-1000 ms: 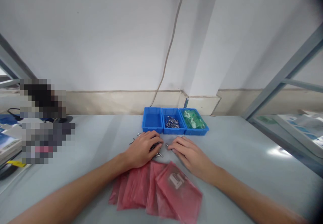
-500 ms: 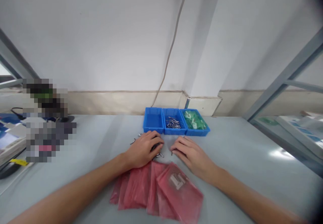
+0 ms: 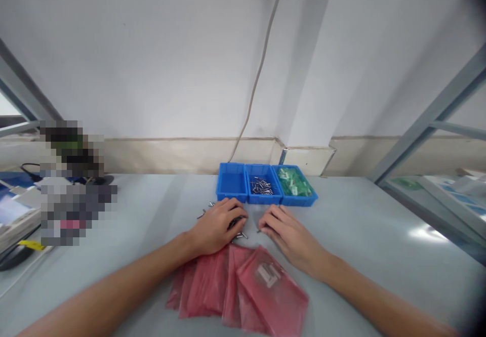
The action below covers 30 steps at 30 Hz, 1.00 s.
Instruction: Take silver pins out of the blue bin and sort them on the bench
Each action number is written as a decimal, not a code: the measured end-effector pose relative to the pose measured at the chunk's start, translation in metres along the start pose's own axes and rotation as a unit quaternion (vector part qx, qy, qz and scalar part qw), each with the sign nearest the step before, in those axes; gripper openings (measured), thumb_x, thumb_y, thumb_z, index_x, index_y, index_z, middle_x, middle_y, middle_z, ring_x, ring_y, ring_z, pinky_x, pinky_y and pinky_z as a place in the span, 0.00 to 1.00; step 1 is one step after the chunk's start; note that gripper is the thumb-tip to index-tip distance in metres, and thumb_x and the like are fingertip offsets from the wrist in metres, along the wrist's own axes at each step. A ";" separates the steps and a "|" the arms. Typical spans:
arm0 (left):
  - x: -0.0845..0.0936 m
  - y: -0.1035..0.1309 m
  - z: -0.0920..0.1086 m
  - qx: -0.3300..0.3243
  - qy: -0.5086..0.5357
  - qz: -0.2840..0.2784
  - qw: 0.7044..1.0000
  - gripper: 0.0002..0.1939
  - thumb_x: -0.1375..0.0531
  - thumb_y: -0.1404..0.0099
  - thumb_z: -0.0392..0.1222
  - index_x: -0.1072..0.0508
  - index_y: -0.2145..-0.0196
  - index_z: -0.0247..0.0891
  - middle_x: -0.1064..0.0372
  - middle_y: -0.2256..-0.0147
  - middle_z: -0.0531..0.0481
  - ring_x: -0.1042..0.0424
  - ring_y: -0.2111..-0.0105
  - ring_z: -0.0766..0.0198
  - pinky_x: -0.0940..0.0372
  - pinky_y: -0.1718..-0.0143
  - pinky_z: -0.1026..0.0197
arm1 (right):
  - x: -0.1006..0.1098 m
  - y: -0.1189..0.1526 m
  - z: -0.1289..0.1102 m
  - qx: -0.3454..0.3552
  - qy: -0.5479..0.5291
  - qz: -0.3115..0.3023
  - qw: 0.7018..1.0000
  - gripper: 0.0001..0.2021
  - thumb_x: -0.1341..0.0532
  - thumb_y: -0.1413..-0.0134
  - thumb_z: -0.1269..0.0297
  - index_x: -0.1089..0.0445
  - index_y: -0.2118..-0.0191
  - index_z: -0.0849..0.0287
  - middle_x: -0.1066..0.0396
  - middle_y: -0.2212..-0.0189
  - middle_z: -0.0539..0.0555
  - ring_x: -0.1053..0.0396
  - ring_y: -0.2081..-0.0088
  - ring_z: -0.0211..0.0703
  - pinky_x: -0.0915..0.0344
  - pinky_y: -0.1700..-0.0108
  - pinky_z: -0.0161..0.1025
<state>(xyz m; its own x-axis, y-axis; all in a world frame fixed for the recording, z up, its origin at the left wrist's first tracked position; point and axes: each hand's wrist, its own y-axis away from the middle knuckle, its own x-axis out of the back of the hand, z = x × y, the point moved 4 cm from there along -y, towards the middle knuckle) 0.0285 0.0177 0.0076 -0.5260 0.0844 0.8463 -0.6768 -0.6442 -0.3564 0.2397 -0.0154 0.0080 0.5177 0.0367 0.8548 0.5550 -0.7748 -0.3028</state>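
Metal pins lie loose mid-desk, partly under the left hand; its curled fingers probably corral the pile, though any grip cannot be told. Right hand: fingers drawn narrow at a small pin; whether pinched, unclear. Red bags fan toward the front edge, apparently for easy reach. Blue bins line the back edge, the left hand partly blocking the way to them.
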 end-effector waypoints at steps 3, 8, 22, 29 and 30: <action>-0.001 0.000 -0.001 0.003 0.000 0.000 1.000 0.11 0.46 0.20 0.42 0.24 0.50 0.41 0.29 0.50 0.47 0.31 0.49 0.56 0.35 0.43 0.52 | -0.001 0.000 0.002 -0.006 -0.001 0.005 1.000 0.10 0.50 0.22 0.70 0.35 0.57 0.53 0.31 0.56 0.54 0.34 0.54 0.51 0.36 0.50 0.49; -0.001 0.000 -0.001 0.007 -0.002 0.003 1.000 0.10 0.45 0.20 0.42 0.24 0.50 0.42 0.28 0.50 0.48 0.31 0.51 0.57 0.36 0.45 0.52 | 0.001 -0.001 0.007 -0.027 -0.018 0.026 0.999 0.10 0.52 0.21 0.67 0.36 0.56 0.52 0.30 0.58 0.53 0.33 0.55 0.51 0.38 0.45 0.52; 0.000 -0.001 0.000 0.007 -0.006 0.001 1.000 0.09 0.45 0.20 0.41 0.24 0.51 0.41 0.28 0.50 0.46 0.31 0.51 0.57 0.36 0.46 0.53 | 0.006 -0.002 0.012 -0.052 -0.092 0.057 0.993 0.13 0.52 0.21 0.62 0.31 0.49 0.49 0.30 0.54 0.55 0.31 0.50 0.51 0.33 0.46 0.48; 0.001 0.000 0.000 0.007 -0.013 0.003 1.000 0.09 0.44 0.20 0.42 0.25 0.51 0.41 0.28 0.50 0.47 0.31 0.51 0.57 0.36 0.46 0.53 | 0.011 -0.002 0.008 -0.097 -0.101 0.064 0.988 0.11 0.50 0.22 0.58 0.32 0.55 0.51 0.28 0.59 0.53 0.30 0.57 0.49 0.32 0.53 0.46; 0.001 0.000 0.000 0.006 -0.014 0.003 1.000 0.09 0.44 0.20 0.42 0.25 0.51 0.41 0.28 0.50 0.47 0.31 0.51 0.57 0.36 0.46 0.53 | 0.011 -0.002 0.009 -0.106 -0.100 0.065 0.987 0.10 0.49 0.23 0.57 0.32 0.56 0.51 0.28 0.60 0.53 0.30 0.59 0.49 0.32 0.55 0.45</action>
<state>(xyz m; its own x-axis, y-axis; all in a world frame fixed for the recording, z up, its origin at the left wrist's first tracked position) 0.0286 0.0176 0.0084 -0.5158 0.0590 0.8547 -0.6671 -0.6535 -0.3575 0.2503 -0.0082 0.0147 0.7059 0.0355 0.7074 0.3375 -0.8949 -0.2919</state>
